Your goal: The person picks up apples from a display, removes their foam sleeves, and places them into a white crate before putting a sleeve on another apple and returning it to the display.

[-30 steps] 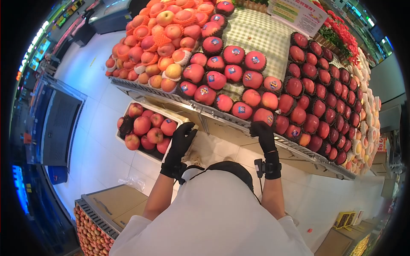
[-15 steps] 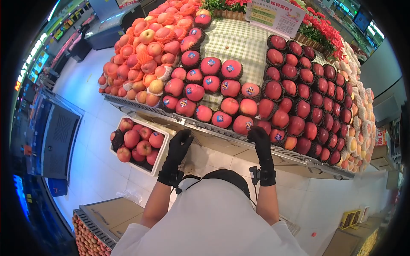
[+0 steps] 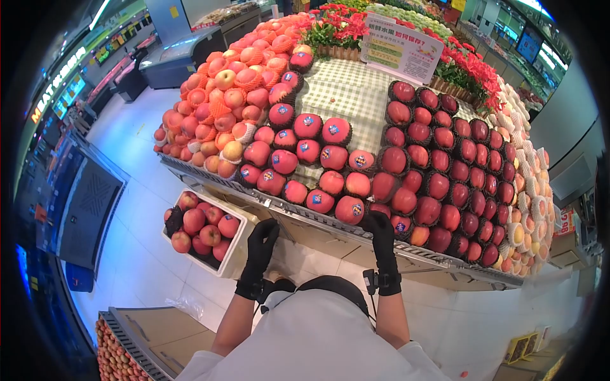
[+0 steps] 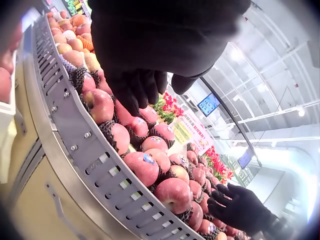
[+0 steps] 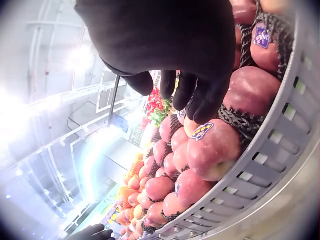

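Both hands wear black gloves. My left hand [image 3: 259, 251], fingers loosely bent and holding nothing, hovers between the white foam box [image 3: 236, 257] and the front rail of the apple display [image 3: 286, 208]. Its fingers hang above the front apples in the left wrist view. At the same rail, farther right, is my right hand [image 3: 382, 238], loosely curled with nothing in its grasp. Its fingertips come right beside a red apple with a sticker [image 5: 215, 152] in the front row. Red apples in black foam nets [image 3: 416, 184] stand in rows behind it.
Apples in the foam box [image 3: 206, 232] sit low on the left. Peach-coloured fruit in orange nets [image 3: 222, 105] is heaped at the display's left. A checked cloth [image 3: 340, 92], a sign [image 3: 401, 49] and red flowers [image 3: 473, 79] are farther back. A perforated metal rail [image 5: 260, 160] edges the display.
The head view has tilted up and shifted, showing more of the sign and flowers. Both hands stay near the front rail; the right fingers have come closer to the stickered front apple.
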A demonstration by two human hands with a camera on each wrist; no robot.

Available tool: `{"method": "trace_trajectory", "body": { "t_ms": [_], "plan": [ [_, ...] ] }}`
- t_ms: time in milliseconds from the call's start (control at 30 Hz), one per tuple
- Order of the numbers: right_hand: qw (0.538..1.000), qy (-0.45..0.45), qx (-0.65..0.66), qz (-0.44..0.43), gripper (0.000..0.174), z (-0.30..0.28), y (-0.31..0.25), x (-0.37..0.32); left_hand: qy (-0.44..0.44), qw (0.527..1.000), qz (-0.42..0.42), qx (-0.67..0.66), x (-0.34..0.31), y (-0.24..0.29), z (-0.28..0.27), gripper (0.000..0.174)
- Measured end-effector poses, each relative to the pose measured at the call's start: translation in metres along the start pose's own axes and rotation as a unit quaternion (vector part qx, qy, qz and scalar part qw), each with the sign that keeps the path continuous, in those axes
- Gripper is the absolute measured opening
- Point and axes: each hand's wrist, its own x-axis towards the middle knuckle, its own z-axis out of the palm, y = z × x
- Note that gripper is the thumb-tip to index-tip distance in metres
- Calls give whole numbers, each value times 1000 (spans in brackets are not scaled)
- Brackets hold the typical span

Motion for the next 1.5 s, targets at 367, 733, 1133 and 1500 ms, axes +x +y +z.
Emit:
{"method": "trace_trajectory", "body": {
  "t_ms": [367, 733, 1133, 1500],
  "plan": [
    [1000, -10, 19, 20, 24, 5, -4, 1, 52, 999, 3, -15, -20, -2, -11, 28],
    [998, -48, 18, 20, 17, 5, 16, 0, 77, 996, -15, -46, -38, 3, -17, 23],
    [990, -135, -32, 22, 19, 46, 26, 12, 153, 988, -13, 8, -73, -4, -47, 20],
    [985, -164, 6, 57, 20, 99, 22, 9, 177, 983, -52, -8, -83, -4, -77, 20]
  ]
}}
